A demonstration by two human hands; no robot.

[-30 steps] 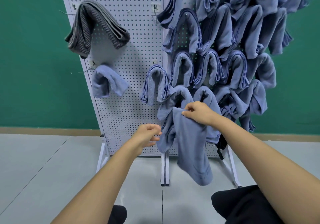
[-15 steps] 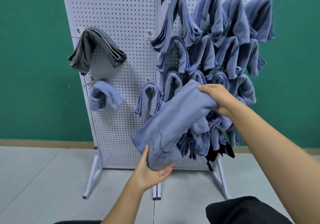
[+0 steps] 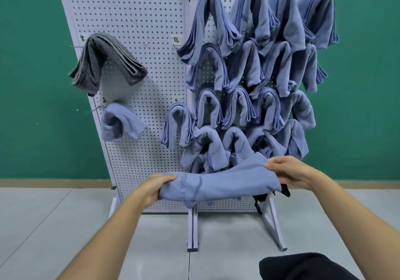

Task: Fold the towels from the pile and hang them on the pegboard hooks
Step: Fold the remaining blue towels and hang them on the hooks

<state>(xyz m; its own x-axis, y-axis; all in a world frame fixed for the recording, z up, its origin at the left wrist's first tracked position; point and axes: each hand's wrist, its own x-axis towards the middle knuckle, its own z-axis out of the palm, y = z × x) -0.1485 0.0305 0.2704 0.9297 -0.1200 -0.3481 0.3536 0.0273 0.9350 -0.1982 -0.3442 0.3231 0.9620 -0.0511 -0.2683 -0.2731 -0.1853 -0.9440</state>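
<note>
A blue towel (image 3: pixel 225 182) with grey printed lettering stretches sideways between my hands, in front of the lower part of the white pegboard (image 3: pixel 134 48). My left hand (image 3: pixel 154 190) grips its left end, fingers curled over the top edge. My right hand (image 3: pixel 287 170) grips its right end. Several folded blue towels (image 3: pixel 255 74) hang on hooks across the right panel. On the left panel hang a grey striped towel (image 3: pixel 104 63) and, below it, one small blue towel (image 3: pixel 119 121).
The pegboard stands on white metal legs (image 3: pixel 192 230) on a grey tiled floor, against a green wall (image 3: pixel 32 85). A black strap (image 3: pixel 259 197) hangs at the board's lower right. Dark fabric (image 3: pixel 303 266) fills the bottom right corner.
The towel hung from my right hand, then my left hand took its lower end. It now stretches level between both hands, lower than before, and the view has pulled back from the board.
</note>
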